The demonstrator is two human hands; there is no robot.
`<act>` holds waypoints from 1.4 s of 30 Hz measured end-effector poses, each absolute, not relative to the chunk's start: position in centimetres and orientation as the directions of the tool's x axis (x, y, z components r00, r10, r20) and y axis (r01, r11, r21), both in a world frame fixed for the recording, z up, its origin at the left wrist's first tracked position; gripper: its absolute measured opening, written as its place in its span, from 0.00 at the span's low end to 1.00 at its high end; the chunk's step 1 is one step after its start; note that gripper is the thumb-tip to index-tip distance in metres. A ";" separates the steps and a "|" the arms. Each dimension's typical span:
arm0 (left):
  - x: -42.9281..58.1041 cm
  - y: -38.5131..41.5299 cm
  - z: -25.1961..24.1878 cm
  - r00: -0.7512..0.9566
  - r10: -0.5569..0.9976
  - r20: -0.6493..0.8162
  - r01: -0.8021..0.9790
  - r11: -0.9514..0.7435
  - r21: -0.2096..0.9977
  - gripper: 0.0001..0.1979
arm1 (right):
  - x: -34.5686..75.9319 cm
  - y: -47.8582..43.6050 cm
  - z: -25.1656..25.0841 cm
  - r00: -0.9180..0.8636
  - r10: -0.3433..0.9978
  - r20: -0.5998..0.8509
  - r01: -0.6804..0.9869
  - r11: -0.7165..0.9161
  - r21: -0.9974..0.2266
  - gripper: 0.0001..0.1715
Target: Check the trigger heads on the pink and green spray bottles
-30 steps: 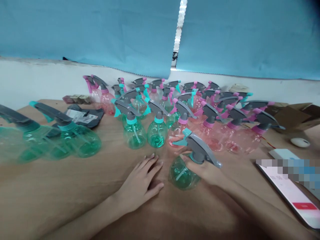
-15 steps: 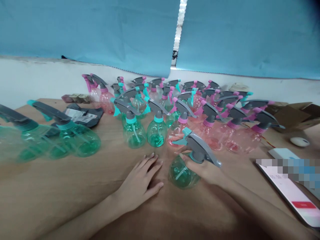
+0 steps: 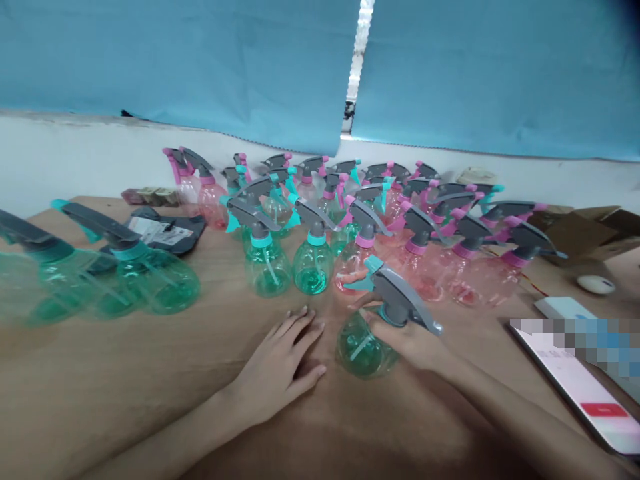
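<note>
Wrapped round the neck of a green spray bottle is my right hand; the bottle has a grey head and a turquoise trigger and stands upright on the table. My left hand lies flat on the wood just left of it, fingers spread and holding nothing. Straight ahead stand another green spray bottle and a pink spray bottle, the front of a crowd of several green and pink ones. A clear green spray bottle stands at the left beside others.
A dark plastic parcel with a white label lies behind the left bottles. At the right are a phone, a white box, a white computer mouse and an open cardboard box. A blue sheet covers the wall behind.
Hardly anything differs. Both hands and the held bottle keep their places, and the view has shifted very slightly.
</note>
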State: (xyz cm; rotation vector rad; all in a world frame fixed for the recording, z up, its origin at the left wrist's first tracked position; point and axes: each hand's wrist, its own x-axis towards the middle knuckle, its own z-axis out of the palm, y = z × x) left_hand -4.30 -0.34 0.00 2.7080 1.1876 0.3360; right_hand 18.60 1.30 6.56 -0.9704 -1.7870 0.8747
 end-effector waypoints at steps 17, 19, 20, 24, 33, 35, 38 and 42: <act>-4.3 -0.2 0.0 0.664 0.735 0.137 0.700 -0.675 0.233 0.27 | 18.8 1.1 6.9 -0.277 0.904 0.324 0.274 0.398 -0.876 0.24; -4.3 -0.3 0.0 0.665 0.733 0.142 0.699 -0.678 0.227 0.27 | 18.7 1.1 6.8 -0.256 0.913 0.317 0.287 0.385 -0.877 0.24; -4.3 -0.3 0.0 0.665 0.733 0.142 0.700 -0.678 0.224 0.27 | 18.7 1.1 6.8 -0.246 0.917 0.313 0.291 0.378 -0.879 0.24; -4.3 -0.3 0.0 0.665 0.734 0.141 0.700 -0.677 0.225 0.27 | 18.7 1.0 6.5 -0.236 0.927 0.293 0.271 0.352 -0.896 0.24; -4.3 -0.3 0.1 0.661 0.736 0.146 0.697 -0.675 0.242 0.26 | 18.8 1.1 6.5 -0.266 0.905 0.331 0.281 0.401 -0.872 0.25; -4.3 -0.3 0.1 0.662 0.734 0.153 0.695 -0.677 0.241 0.26 | 18.8 1.0 6.5 -0.266 0.899 0.348 0.284 0.417 -0.863 0.24; -4.3 -0.3 0.0 0.664 0.732 0.153 0.696 -0.680 0.233 0.26 | 18.8 1.0 6.6 -0.270 0.892 0.362 0.287 0.433 -0.854 0.24; -4.3 -0.2 0.0 0.668 0.729 0.150 0.697 -0.684 0.215 0.27 | 18.7 1.1 6.7 -0.268 0.894 0.358 0.292 0.430 -0.854 0.25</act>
